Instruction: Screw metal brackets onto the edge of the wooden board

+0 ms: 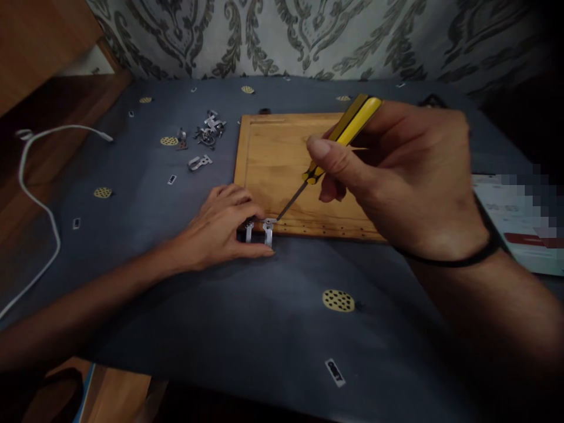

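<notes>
A yellow and black screwdriver (348, 132) is gripped in my right hand (409, 170), its shaft slanting down to the left. The tip meets a small metal bracket (268, 230) at the near left edge of a wooden board (291, 158), or lies very close to it. Around that bracket my left hand (229, 223) is closed, thumb below on the near side and fingers on top of the board. A row of small dark holes runs along the board's near edge. Whether a screw sits under the tip is too small to tell.
Left of the board lies a loose metal bracket (200, 163) and a small pile of metal hardware (210, 130). A white cable (53, 217) curves at the far left. Some printed paper (520, 229) is at the right. A patterned curtain (282, 38) hangs behind the blue tablecloth (247, 329).
</notes>
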`<state>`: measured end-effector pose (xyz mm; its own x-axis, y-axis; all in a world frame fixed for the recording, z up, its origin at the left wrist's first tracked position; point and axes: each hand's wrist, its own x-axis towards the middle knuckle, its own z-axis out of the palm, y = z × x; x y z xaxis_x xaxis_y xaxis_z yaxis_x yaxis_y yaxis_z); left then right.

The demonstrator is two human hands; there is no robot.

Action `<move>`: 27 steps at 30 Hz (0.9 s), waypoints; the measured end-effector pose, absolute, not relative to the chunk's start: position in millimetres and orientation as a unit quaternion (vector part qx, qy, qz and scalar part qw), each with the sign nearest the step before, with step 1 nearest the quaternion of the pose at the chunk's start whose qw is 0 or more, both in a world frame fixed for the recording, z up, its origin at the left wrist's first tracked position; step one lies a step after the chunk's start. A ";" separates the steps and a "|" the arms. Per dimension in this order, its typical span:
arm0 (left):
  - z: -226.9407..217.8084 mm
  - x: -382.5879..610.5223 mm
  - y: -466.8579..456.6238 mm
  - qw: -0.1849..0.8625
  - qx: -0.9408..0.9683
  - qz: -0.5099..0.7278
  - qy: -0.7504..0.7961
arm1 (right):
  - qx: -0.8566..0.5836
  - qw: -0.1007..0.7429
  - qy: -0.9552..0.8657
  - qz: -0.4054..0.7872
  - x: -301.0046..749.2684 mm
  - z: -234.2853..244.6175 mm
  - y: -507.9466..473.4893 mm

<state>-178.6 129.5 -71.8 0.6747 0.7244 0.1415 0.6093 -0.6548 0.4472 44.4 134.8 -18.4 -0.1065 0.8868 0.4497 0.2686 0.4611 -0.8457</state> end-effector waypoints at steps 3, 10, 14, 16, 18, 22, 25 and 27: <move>-70.7 -178.3 129.3 0.187 0.896 0.158 0.371 | -0.423 0.520 -0.681 0.294 40.8 -22.3 132.8; -71.1 -177.8 128.6 0.185 0.894 0.159 0.376 | -0.423 0.515 -0.677 0.313 37.0 -31.9 131.9; -71.2 -177.6 128.7 0.184 0.895 0.156 0.375 | -0.406 0.521 -0.678 0.321 36.0 -33.7 132.4; -71.1 -177.6 128.7 0.182 0.896 0.156 0.373 | -0.401 0.519 -0.684 0.318 35.9 -32.4 130.9; -71.3 -177.6 128.7 0.179 0.898 0.158 0.370 | -0.410 0.503 -0.702 0.294 35.7 -30.2 127.8; -72.3 -177.8 128.4 0.174 0.897 0.157 0.374 | -0.429 0.453 -0.749 0.224 35.7 -26.4 121.1; -72.4 -177.9 128.2 0.176 0.896 0.152 0.378 | -0.421 0.424 -0.769 0.227 37.0 -24.3 119.6; -71.9 -177.7 128.2 0.180 0.896 0.148 0.378 | -0.415 0.408 -0.781 0.228 38.0 -22.6 119.8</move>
